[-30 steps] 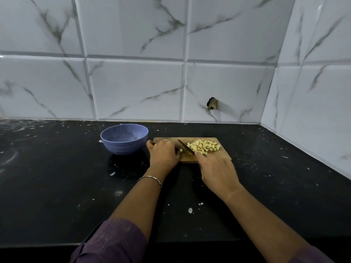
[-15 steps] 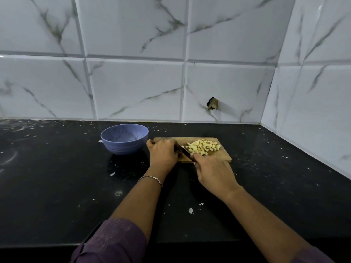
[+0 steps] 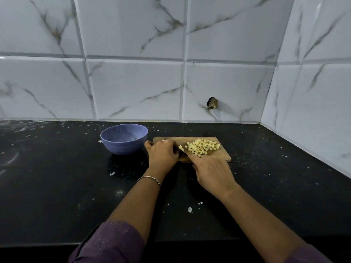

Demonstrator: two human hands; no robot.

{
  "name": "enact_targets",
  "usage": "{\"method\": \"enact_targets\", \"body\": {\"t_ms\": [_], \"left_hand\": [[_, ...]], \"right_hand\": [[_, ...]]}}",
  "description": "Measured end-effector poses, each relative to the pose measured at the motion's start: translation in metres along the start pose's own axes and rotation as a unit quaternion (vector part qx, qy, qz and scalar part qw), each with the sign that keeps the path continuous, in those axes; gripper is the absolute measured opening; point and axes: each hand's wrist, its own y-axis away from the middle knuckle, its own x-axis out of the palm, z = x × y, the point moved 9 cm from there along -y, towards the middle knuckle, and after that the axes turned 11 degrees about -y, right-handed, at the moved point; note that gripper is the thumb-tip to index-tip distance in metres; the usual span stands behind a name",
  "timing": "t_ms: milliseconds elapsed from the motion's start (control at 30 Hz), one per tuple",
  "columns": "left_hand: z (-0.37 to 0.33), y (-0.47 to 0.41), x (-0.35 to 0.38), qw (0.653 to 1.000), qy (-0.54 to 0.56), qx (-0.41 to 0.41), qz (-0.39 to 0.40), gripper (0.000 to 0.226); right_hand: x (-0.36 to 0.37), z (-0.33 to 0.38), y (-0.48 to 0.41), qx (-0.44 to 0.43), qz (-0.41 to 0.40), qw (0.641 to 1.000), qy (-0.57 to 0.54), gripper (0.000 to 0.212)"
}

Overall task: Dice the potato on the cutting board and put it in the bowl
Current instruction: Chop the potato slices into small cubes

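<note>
1. The right hand [image 3: 213,173], just right of centre in the frame, is curled around the handle of a knife [image 3: 183,153]. The handle itself is hidden under the palm, and only a short dark length of blade shows, angled up and to the left from the fingers.
2. The left hand [image 3: 163,155] sits at the centre, knuckles up, with its fingers bent down onto the left end of the cutting board [image 3: 220,156]. A pale potato piece [image 3: 181,148] shows right at its fingertips, beside the blade. Whether the fingers pinch that piece or only press next to it cannot be told.
3. The diced potato [image 3: 203,147] lies in a loose heap of small pale-yellow cubes with clean cut faces. It is on the right half of the board, just beyond the knife and near the right hand.
4. The board is a light wooden rectangle lying flat on a black countertop [image 3: 57,186] speckled with white scraps.
5. The bowl [image 3: 124,147], a matte blue-violet with faint ridges near its base, stands upright left of the board and near the left hand.
6. A thin bracelet [image 3: 150,178] circles the left wrist, and a purple sleeve [image 3: 110,242] fills the lower left.
7. White marble-veined tiles [image 3: 133,88] cover the upper frame, with a dark broken hole [image 3: 212,105] above the board.
</note>
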Motion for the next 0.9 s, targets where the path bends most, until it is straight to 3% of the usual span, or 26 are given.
{"method": "enact_targets", "body": {"t_ms": [333, 900], "left_hand": [[-0.002, -0.002, 0.001, 1.000, -0.001, -0.003, -0.013, 0.014], [-0.005, -0.002, 0.000, 1.000, -0.006, -0.009, -0.011, 0.020]], "right_hand": [[-0.003, -0.014, 0.002, 0.047, -0.021, 0.998, -0.028, 0.033], [0.001, -0.009, 0.001, 0.047, -0.005, 0.996, -0.077, 0.023]]}}
